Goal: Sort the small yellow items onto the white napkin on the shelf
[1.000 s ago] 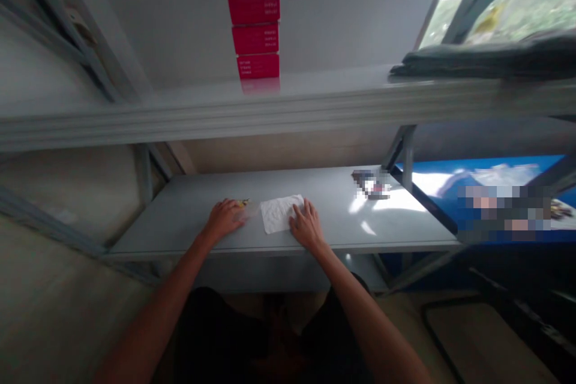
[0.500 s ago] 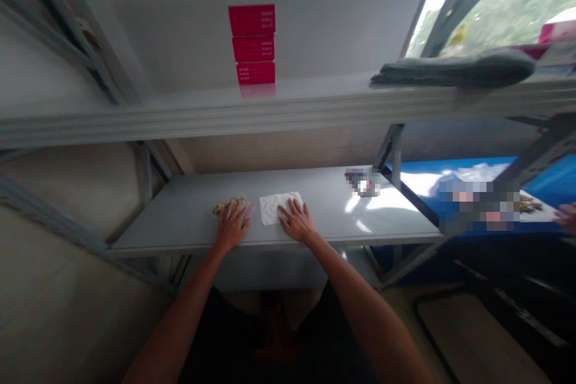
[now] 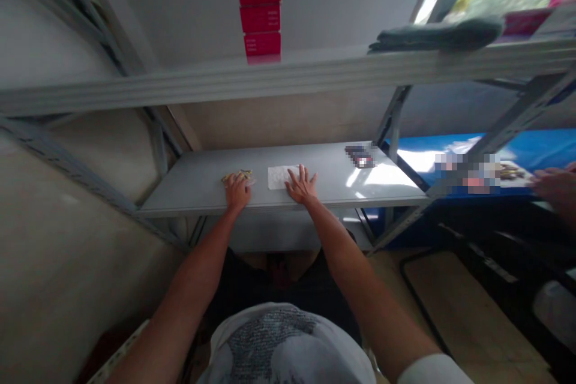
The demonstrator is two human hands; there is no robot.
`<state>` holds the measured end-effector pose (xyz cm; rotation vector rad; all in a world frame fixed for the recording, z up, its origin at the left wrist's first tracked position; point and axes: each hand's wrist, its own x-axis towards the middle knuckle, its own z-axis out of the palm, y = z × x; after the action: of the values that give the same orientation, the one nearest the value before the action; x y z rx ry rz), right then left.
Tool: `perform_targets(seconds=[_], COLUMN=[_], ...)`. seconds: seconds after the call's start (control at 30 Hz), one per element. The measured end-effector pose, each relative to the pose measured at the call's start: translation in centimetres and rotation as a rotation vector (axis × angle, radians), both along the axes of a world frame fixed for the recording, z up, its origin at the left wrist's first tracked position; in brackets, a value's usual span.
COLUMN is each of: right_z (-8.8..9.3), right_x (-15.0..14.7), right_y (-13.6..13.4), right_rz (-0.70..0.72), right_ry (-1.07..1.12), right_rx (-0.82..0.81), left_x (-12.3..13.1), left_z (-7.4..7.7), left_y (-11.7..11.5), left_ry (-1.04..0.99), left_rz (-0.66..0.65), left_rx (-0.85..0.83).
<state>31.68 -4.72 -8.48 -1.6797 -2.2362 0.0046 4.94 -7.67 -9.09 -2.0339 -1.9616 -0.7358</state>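
Note:
On the grey shelf [image 3: 202,189], my left hand [image 3: 237,192] lies palm down over a small clear bag [image 3: 245,174] with yellowish and brown contents. Its fingers are stretched over the bag and hide most of it, so the contents cannot be made out. My right hand [image 3: 302,186] rests with fingers spread at the right edge of a flat, white, crinkled sheet [image 3: 278,177], covering that corner. Whether the sheet is paper or a thin packet I cannot tell. Neither hand grasps anything.
Three stacked red boxes [image 3: 261,18] and a dark folded cloth [image 3: 432,35] lie on the upper shelf [image 3: 315,69]. A blurred dark object [image 3: 360,156] sits at the lower shelf's right. Beyond the rack post is a blue table [image 3: 540,144], with another person's hand [image 3: 555,186] beside it.
The camera view has tilted down, so the shelves appear higher and my shirt shows. My hands stay on the bag and the sheet. The other person's hand shows more.

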Motion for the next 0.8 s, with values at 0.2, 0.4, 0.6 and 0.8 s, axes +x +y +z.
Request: perform_targets(seconds=[0.2,0.4,0.6,0.8], right_z=[0.0,0.0,-0.1,-1.6], right_x=[-3.0,-7.9,-7.5,-6.8], right_y=[-0.6,1.8,3.1,3.1], right_rz=[0.352,0.161,0.203,0.179], right_ry=[0.346,0.686,0.778,0.828], right_rx=[0.013,-0.147,-0.148,-0.118], left_x=[0.4,1.6,5.7,5.7], left_z=[0.6,1.6,1.3,0.4], left_y=[-0.1,0.1,1.1,1.3], left_ry=[-0.087,-0.245,-0.293,-0.425], left_rz=[-0.043,0.037,-0.08,-0.167], left_rx=[0.0,-0.032,-0.054,-0.08])
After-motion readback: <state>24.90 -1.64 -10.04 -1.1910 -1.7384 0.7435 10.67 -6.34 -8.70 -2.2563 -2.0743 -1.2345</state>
